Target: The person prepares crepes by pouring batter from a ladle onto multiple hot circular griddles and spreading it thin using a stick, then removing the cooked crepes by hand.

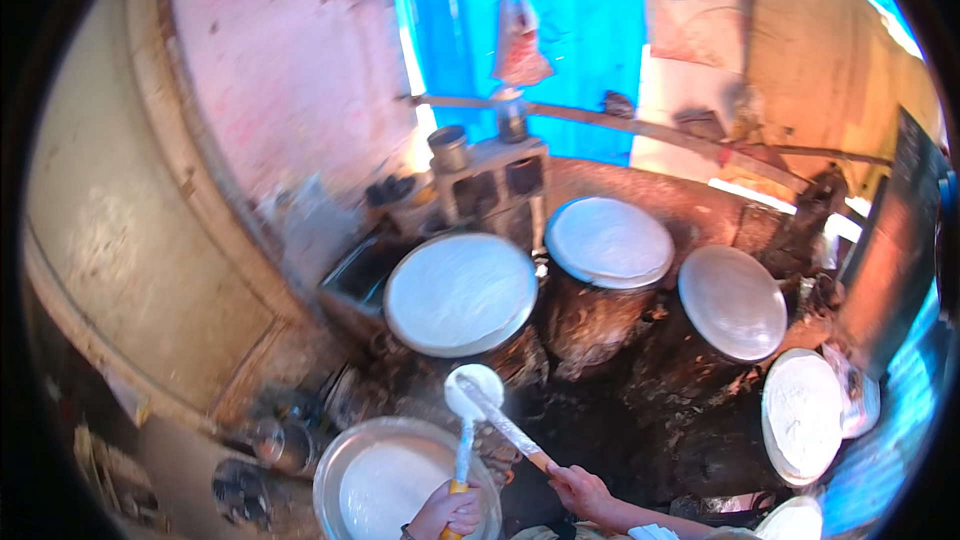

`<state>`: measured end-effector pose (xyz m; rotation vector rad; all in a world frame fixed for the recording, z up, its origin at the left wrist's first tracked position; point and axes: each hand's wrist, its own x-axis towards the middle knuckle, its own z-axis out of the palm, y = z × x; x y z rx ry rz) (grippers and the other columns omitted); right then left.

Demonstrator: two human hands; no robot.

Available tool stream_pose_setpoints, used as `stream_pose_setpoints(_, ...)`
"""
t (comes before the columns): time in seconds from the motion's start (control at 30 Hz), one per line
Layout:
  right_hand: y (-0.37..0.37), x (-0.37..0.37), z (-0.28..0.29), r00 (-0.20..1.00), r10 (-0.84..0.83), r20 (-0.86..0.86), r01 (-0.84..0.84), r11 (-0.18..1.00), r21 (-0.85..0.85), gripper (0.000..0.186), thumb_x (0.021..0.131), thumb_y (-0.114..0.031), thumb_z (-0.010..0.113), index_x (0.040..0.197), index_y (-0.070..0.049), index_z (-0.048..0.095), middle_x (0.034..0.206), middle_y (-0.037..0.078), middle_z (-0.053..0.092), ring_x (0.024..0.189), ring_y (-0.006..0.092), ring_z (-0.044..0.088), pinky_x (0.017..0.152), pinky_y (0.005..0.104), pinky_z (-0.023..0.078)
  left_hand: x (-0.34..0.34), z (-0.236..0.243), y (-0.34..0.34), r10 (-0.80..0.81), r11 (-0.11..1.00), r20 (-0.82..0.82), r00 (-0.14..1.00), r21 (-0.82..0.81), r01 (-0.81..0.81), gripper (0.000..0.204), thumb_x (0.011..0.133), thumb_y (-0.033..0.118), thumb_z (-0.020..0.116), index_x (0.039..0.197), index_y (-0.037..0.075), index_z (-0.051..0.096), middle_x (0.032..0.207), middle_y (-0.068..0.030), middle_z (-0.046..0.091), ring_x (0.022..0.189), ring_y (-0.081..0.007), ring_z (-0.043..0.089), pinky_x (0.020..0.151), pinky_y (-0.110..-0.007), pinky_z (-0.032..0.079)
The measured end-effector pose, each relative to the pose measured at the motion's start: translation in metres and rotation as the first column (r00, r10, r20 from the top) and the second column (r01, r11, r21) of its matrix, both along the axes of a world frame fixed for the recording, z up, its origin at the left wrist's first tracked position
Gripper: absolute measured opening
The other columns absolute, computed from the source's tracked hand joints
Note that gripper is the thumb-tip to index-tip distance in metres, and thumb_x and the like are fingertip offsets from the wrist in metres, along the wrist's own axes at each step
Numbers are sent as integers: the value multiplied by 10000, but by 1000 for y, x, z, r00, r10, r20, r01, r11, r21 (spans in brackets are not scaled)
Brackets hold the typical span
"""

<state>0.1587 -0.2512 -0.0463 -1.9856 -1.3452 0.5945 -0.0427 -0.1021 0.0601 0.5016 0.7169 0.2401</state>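
Observation:
My left hand [447, 512] is closed round the yellow handle of a ladle [463, 455], low over a wide metal basin [330, 470] that holds white batter-like liquid. The ladle's round white bowl sits just beyond the basin's far rim. My right hand [582, 493] grips the wooden end of a long flat spatula [512, 433] coated in white. Its far end lies over the ladle's bowl, seemingly touching it. Ahead, a large round pan [460, 295] with a white surface rests on a clay stove, and a second white-topped pan [610, 242] stands right of it.
A grey metal disc [733, 302] covers another stove place. Right of that is a round tray [802, 417] of white stuff. Behind the pans stands a small block shelf [495, 180] bearing a metal can [449, 148]. A pale panel [140, 200] borders the left.

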Motion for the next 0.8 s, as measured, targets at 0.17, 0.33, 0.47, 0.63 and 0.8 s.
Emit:
stream_pose_setpoints(0.17,-42,71,32,876,-480,-47,452,782,429,283,753,2,655,1027,-25,592,839,135,619,693,201,609,605,264,477,152,11,1,-499,861,111,859,-45,506,214,899,84,438,1108,106,394,601,7,346,432,-40,310,386,-173,285)
stream_pose_setpoints(0.33,-109,161,50,620,-738,-266,781,547,303,271,787,7,597,1054,51,572,888,173,632,762,182,615,670,274,481,314,58,-59,-741,669,51,669,132,731,239,905,109,426,1131,128,353,631,1,362,449,-37,323,402,-173,303)
stream_pose_setpoints(0.47,-140,217,36,451,-777,-439,877,296,378,270,814,-39,592,1072,39,568,887,95,635,773,93,560,705,229,463,419,66,-120,-819,563,28,573,231,793,237,908,136,433,1123,122,335,604,0,364,436,-64,360,409,-204,344)
stream_pose_setpoints(0.63,-165,277,4,189,-763,-618,971,50,235,307,822,-78,584,1110,26,556,753,20,581,637,51,494,582,204,425,529,9,-191,-865,435,-66,497,394,810,227,876,104,456,1062,110,325,555,-28,400,419,-136,431,405,-265,376)
stream_pose_setpoints(0.8,-170,326,-65,15,-677,-736,983,-123,133,272,835,-116,575,1086,-12,560,588,-11,502,411,57,414,352,211,306,598,-38,-218,-790,219,-355,500,599,770,602,783,38,463,1346,146,278,620,-48,461,455,-131,465,409,-284,405)
